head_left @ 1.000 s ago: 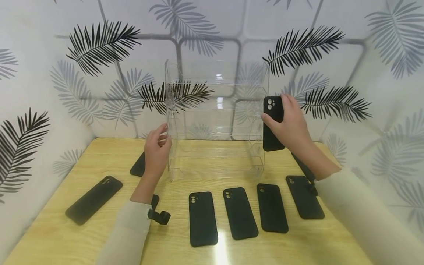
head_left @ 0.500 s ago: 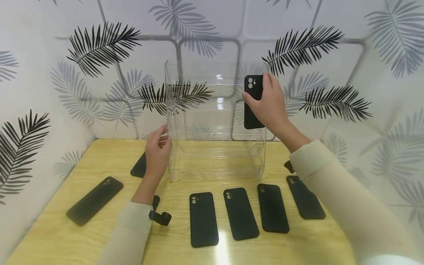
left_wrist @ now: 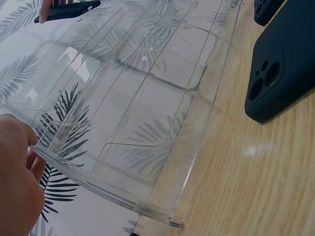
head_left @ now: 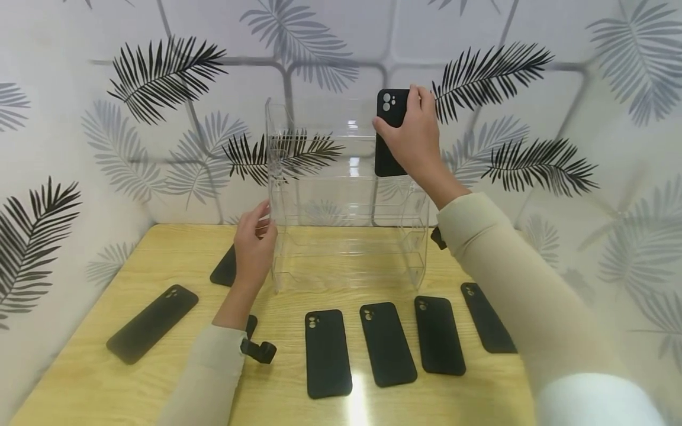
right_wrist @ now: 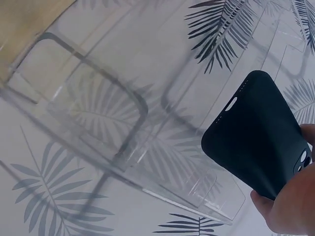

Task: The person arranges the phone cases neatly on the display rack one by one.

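Your right hand [head_left: 414, 133] pinches a black phone case [head_left: 386, 157], roughly upright at the upper right of the clear rack [head_left: 346, 254]; your left hand [head_left: 256, 245] grips the rack's left edge. Looks like the loading step. Next probably calls for seating the case's bottom edge on an upper tier. Can't tell if they're touching.
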Motion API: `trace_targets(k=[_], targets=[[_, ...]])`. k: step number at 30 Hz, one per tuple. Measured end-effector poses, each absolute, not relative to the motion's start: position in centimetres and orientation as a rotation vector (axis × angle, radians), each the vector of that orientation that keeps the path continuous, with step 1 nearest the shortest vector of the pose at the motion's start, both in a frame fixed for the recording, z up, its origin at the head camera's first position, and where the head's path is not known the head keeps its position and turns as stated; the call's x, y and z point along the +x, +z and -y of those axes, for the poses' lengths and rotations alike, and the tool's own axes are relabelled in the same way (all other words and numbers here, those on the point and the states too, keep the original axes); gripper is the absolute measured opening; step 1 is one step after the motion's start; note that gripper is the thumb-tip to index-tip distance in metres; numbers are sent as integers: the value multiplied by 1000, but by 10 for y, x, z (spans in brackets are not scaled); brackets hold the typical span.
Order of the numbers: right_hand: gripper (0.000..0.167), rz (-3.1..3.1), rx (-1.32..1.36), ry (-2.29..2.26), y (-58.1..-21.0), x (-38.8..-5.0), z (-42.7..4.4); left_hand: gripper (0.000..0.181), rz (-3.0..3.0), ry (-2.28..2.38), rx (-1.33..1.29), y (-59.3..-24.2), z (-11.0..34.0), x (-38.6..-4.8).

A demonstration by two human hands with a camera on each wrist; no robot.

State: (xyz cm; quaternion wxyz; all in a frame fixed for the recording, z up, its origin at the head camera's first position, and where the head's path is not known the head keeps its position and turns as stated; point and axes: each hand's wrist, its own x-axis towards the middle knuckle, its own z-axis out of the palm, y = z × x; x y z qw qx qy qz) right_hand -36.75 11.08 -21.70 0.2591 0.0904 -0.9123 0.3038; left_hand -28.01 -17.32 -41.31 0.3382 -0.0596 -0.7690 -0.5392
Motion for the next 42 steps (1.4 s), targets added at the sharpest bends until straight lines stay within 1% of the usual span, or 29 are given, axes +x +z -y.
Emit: trace_targets(k=[6,13,23,42], targets=[[94,2443,195,829,-206,-377,-101,44,2010,-1405,-165,-412,172,-281],[91,2439,143,874,-201,-388,-94,44,2007,-1406,-168,-411,171,-282],[89,2435,152,937,-212,-397,-86,43,2001,-1380,-184,-413,173,-278],[91,2603,47,751,-223,-403,-74,44,2005,-1395,-172,-413,171,-280]])
